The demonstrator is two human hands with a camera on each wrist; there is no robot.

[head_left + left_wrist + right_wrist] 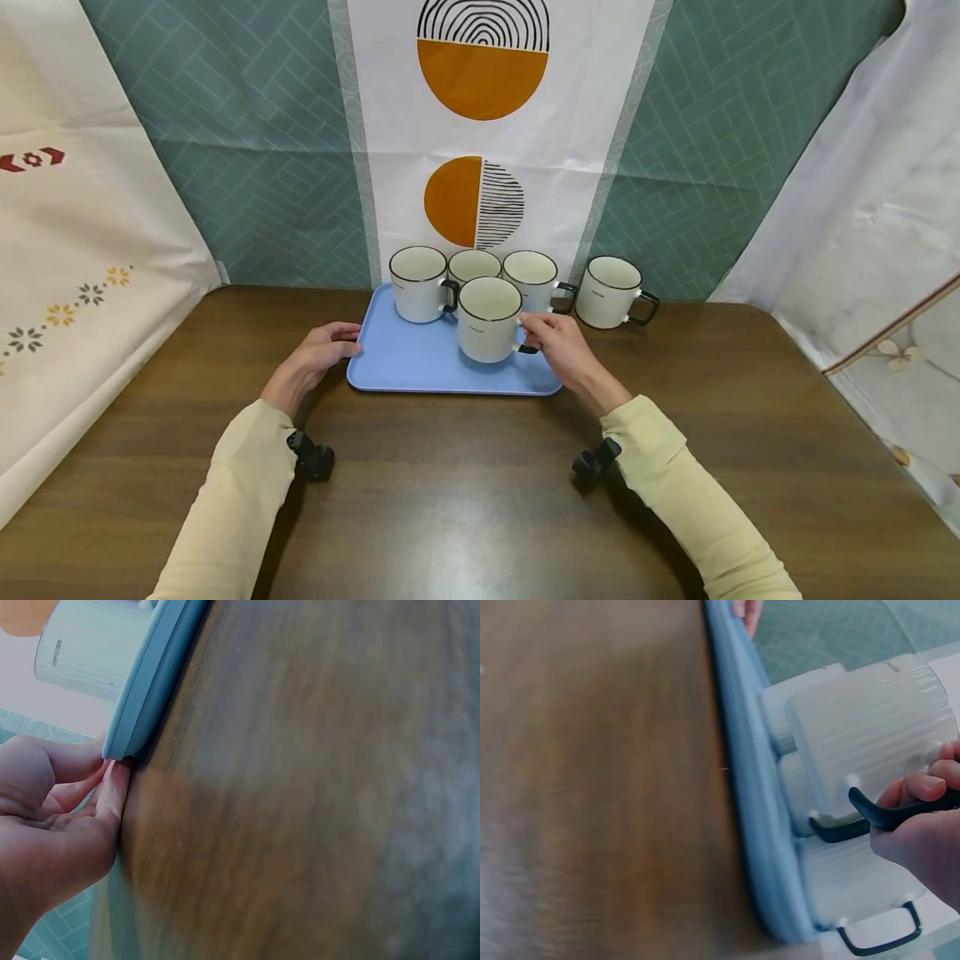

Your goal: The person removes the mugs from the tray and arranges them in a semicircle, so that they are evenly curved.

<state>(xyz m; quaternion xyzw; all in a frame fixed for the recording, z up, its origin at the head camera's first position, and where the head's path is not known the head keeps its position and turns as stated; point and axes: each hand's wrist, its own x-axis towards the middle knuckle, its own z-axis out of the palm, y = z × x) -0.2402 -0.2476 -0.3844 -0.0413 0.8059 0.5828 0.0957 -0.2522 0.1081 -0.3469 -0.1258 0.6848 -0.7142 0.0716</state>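
Note:
My right hand (562, 346) grips the black handle (885, 814) of a white ribbed mug (487, 329) with a dark rim. That mug is upright over the front middle of a blue tray (405, 367); in the right wrist view its base appears a little off the tray. At the tray's left edge, my left hand (322, 354) holds the rim, thumb and fingers against it in the left wrist view. Behind the held mug, three matching mugs stand along the tray's back: a left one (417, 292), a partly hidden middle one (474, 265) and a right one (528, 271).
Another matching mug (609, 296) stands on the brown wooden table (450, 483), just right of the tray, its handle pointing right. A patterned cloth (277, 167) hangs behind the table. Light cloths (90, 333) border both sides.

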